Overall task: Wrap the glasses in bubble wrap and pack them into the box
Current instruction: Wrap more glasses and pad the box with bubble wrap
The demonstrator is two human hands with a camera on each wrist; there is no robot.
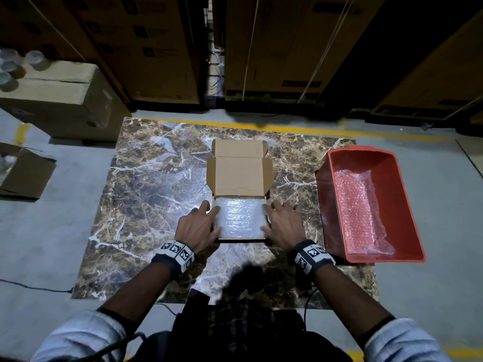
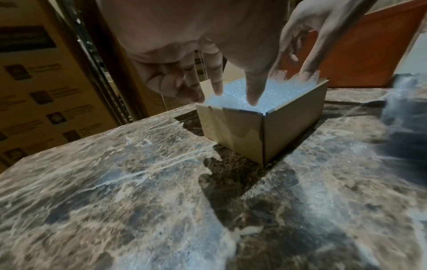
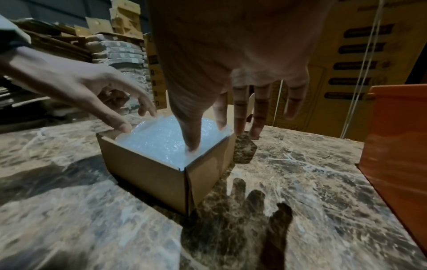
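Marble table mid-frame. Red bin at its right edge. Large cartons stacked across top. Carton upper left; flattened cardboard on floor, left edge.

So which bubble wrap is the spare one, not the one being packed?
Start from the marble table and go to the red plastic bin on its right side, beside the open cardboard box. The spare bubble wrap lies loose on the bin's floor, untouched, unlike the sheet in the box under both hands.
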